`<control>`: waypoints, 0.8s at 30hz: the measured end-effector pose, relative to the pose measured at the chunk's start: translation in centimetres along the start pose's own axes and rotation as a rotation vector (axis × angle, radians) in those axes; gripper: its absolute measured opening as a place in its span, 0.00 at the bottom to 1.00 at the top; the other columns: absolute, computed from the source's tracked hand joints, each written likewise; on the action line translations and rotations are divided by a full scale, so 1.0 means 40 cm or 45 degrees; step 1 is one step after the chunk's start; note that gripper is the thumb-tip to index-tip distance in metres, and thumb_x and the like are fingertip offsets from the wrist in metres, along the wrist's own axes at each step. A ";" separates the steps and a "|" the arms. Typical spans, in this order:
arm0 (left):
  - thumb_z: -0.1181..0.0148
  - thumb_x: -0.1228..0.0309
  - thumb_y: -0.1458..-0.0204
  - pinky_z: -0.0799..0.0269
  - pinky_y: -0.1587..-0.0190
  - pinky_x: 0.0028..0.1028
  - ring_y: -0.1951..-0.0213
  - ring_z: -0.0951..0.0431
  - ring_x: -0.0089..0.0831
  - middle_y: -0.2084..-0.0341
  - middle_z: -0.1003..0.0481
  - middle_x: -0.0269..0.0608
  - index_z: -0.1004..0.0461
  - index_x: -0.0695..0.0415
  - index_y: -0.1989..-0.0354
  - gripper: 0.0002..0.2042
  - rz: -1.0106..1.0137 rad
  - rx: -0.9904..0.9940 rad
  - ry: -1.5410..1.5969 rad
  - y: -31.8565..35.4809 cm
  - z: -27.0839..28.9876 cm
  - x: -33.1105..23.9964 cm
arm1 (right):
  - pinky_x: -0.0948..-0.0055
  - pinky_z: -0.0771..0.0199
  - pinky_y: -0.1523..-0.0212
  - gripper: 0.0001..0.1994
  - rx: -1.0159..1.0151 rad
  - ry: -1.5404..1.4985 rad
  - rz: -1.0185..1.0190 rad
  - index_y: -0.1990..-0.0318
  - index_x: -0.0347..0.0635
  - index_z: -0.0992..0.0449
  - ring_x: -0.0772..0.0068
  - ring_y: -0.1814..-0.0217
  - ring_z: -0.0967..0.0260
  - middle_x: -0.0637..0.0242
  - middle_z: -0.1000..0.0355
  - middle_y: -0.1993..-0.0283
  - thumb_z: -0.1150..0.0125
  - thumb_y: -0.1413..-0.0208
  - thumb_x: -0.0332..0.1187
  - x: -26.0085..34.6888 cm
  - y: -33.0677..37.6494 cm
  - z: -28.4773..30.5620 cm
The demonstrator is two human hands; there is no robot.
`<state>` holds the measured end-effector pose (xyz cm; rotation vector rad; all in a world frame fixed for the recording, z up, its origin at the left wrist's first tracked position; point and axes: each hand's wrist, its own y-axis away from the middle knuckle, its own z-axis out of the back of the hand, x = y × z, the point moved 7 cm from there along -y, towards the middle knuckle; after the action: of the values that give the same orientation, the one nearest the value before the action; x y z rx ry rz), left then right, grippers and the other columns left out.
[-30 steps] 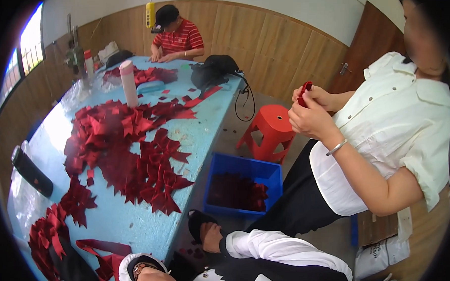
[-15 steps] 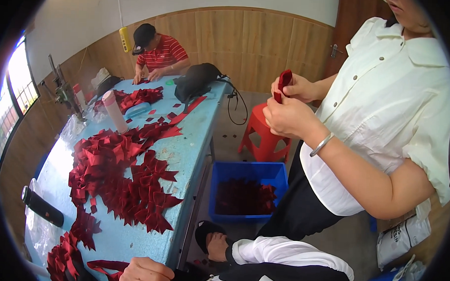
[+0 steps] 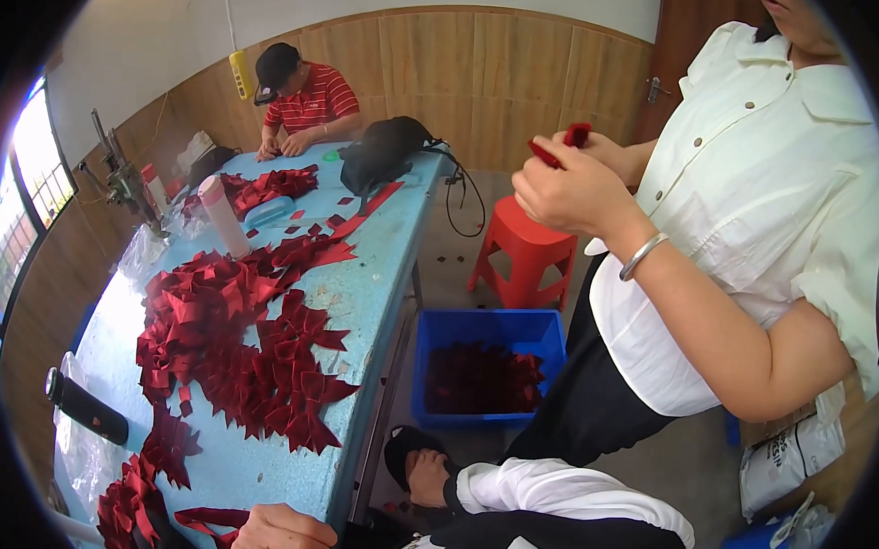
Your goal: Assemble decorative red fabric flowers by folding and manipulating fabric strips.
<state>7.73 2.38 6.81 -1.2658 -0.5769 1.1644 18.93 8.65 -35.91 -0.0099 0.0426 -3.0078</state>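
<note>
One hand of mine is in shot, the left hand (image 3: 280,532) I think, though it sits so low at the bottom edge that it's hard to be sure. It rests on the near edge of the blue table (image 3: 380,301), just beside a dark red ribbon strip (image 3: 208,518) that lies flat there. Can't tell how open the grip is or whether it has hold of the strip, since only the back of the hand shows. My right hand isn't in view at all.

Further up the table there's a big spread of cut red ribbon pieces (image 3: 233,354), with a black cylinder (image 3: 86,407) at the left edge and a white bottle (image 3: 219,214) standing upright beyond the pile. A black bag (image 3: 381,151) sits at the far end, near a seated person in a red striped shirt (image 3: 315,96).

On the floor beside the table is a blue crate (image 3: 486,326) holding more red pieces, with a red stool (image 3: 523,244) behind it. A standing person in a white shirt (image 3: 752,189) pinches a small red piece (image 3: 577,134) in both hands.
</note>
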 end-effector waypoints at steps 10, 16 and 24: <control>0.43 0.76 0.68 0.31 0.81 0.26 0.86 0.30 0.28 0.88 0.30 0.40 0.31 0.63 0.87 0.04 -0.050 0.143 0.015 0.013 0.076 -0.100 | 0.54 0.41 0.47 0.17 0.046 0.030 -0.001 0.50 0.36 0.32 0.51 0.51 0.38 0.52 0.34 0.55 0.54 0.44 0.35 0.094 0.039 0.026; 0.44 0.77 0.68 0.33 0.82 0.26 0.87 0.32 0.28 0.89 0.31 0.40 0.32 0.62 0.88 0.04 -0.153 0.070 0.059 0.027 0.099 -0.143 | 0.54 0.41 0.46 0.17 0.065 0.044 0.000 0.49 0.36 0.32 0.51 0.50 0.39 0.52 0.34 0.54 0.55 0.43 0.34 0.134 0.057 0.016; 0.44 0.78 0.67 0.34 0.83 0.26 0.88 0.33 0.28 0.89 0.31 0.40 0.33 0.62 0.89 0.05 -0.218 0.093 0.040 0.029 0.102 -0.147 | 0.54 0.42 0.45 0.18 0.101 0.057 -0.002 0.48 0.36 0.33 0.51 0.49 0.39 0.51 0.34 0.52 0.54 0.44 0.34 0.133 0.059 0.016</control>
<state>1.66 -1.28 8.30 -1.1475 -0.6024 1.0129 13.99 5.56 -35.31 0.0656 -0.0717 -3.0084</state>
